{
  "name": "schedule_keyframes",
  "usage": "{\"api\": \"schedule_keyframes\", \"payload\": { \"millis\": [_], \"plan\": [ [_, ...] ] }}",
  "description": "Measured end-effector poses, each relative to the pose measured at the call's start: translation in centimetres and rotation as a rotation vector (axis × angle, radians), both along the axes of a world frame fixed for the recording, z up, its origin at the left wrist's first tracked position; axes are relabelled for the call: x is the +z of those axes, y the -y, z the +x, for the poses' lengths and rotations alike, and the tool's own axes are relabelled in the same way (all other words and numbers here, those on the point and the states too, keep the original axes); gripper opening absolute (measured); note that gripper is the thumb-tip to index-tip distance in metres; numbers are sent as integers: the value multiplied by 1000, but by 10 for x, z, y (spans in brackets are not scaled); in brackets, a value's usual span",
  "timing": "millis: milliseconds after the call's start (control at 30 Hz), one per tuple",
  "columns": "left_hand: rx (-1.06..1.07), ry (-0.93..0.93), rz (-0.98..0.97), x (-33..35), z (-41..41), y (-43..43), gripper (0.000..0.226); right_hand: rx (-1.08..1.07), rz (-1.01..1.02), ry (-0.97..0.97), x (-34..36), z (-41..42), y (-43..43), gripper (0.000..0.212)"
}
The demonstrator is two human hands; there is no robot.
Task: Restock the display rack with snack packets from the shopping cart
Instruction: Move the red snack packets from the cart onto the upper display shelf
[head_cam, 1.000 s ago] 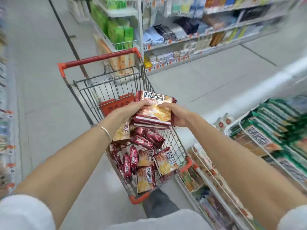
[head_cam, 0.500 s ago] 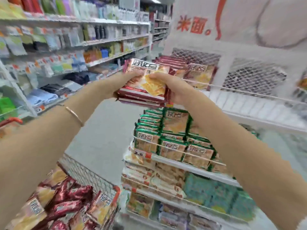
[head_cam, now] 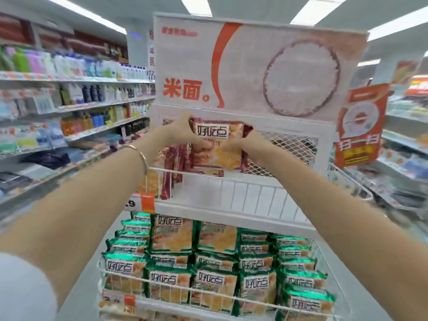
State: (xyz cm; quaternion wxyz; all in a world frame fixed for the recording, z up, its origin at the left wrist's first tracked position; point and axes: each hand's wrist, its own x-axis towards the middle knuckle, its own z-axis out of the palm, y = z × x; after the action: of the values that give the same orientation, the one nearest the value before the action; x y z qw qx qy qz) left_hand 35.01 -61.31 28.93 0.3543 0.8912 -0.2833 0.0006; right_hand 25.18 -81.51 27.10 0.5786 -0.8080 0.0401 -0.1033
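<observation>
Lifted higher than half a second ago, the stack of red snack packets [head_cam: 217, 156] now sits at the top shelf of the display rack [head_cam: 243, 213], just over its wire front rail [head_cam: 266, 183]. The left hand [head_cam: 181, 133] and right hand [head_cam: 253, 144] grip its ends, fingers [head_cam: 238, 145] curled round it. More red packets [head_cam: 172, 163] stand just left; green packets [head_cam: 171, 237] fill the shelf below.

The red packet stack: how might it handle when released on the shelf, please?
Probably light: the left hand and right hand hold the red packet stack high. Glossy wrappers look slippery, so packets may slide apart. Pictured crackers suggest fragile contents.
</observation>
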Motion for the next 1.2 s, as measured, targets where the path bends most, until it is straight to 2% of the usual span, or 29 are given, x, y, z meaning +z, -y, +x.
{"api": "schedule_keyframes", "payload": {
  "millis": [67,167,233,300,400,500,567,633,667,700,733,767,800,833,933,1000,1100,1200],
  "plan": [
    [51,84,255,-13,12,10,121,43,-92,-113,-21,22,11,43],
    [127,248,681,-26,29,20,131,138,-216,-359,-47,39,12,57],
    [148,328,804,-27,44,20,134,169,-215,-421,-56,58,17,56],
    [151,355,845,-26,54,18,131,171,-226,-427,-57,73,20,56],
    [163,316,793,-32,60,15,124,220,-164,-440,-52,86,24,46],
    [130,165,577,-35,61,10,121,282,-148,-454,-45,82,27,32],
    [64,52,427,-34,58,7,124,335,-144,-448,-39,73,30,42],
    [6,16,441,-32,54,8,125,272,-145,-284,-40,69,33,60],
    [-3,32,519,-30,53,10,126,205,-218,-117,-42,65,33,72],
    [0,53,618,-28,51,12,128,163,-419,53,-44,61,33,89],
    [9,79,708,-28,50,14,130,164,-723,186,-47,60,33,106],
    [21,110,766,-28,51,16,129,193,-1039,296,-53,62,35,116],
    [36,147,802,-30,53,17,128,233,-1272,365,-60,66,37,121],
    [56,187,825,-32,55,18,126,261,-1386,382,-64,72,40,122],
    [90,244,849,-37,57,18,124,271,-1406,342,-67,78,41,124],
    [57,193,779,-32,47,17,122,301,-1426,299,-59,73,38,123],
    [69,36,414,-13,25,2,101,310,-1277,219,-36,69,30,108],
    [205,96,90,4,7,-40,76,249,-1138,258,-17,62,8,73]
  ]
}}
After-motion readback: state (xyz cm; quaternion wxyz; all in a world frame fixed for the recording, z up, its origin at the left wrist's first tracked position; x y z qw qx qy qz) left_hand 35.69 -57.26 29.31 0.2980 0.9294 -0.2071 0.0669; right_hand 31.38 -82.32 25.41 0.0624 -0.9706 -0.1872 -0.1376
